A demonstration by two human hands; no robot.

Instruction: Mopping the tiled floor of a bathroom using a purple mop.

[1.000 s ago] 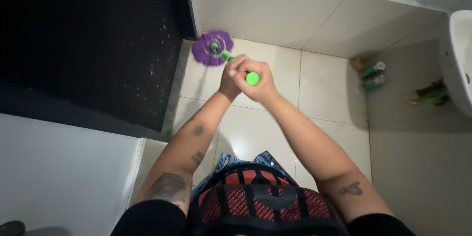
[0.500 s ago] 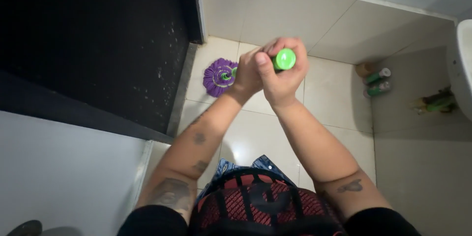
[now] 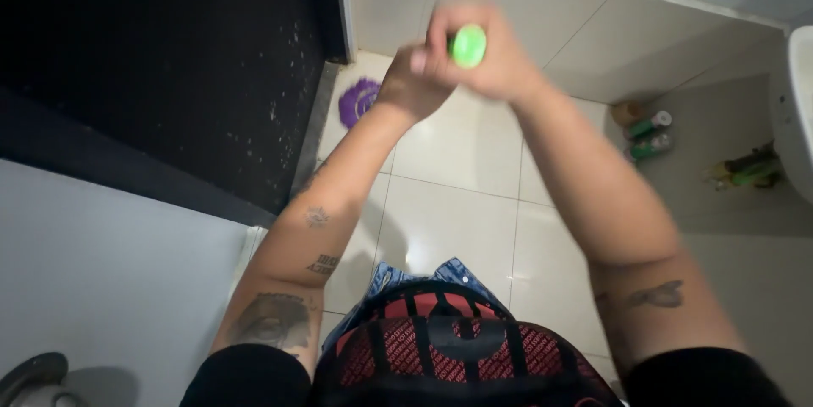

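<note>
1. Pale floor tiles (image 3: 461,225) fill the middle of the view, with a dark speckled surface (image 3: 169,60) to the left and a grey wall (image 3: 102,280) below it.
2. Near the edge of that dark surface sits the purple mop head (image 3: 359,100), flat on the tiles; half a second ago it lay a little lower and further right, so it has been pushed back toward the corner, which reads as one more stroke of mopping.
3. Both hands have risen in the view since then and are blurred by motion.
4. The left hand (image 3: 406,85) is wrapped round the mop handle, which its fingers hide, fingers closed tight.
5. Just right of it, touching it, the right hand (image 3: 500,64) is clamped round the top of the handle, and only the green cap (image 3: 468,44) of the pole shows above the fingers.
6. Further right, near the far wall, two green bottles (image 3: 648,136) lie on the floor beside a brownish one, well apart from the mop.
7. At the right edge a white basin (image 3: 800,110) hangs above more green bottles (image 3: 745,171).
</note>
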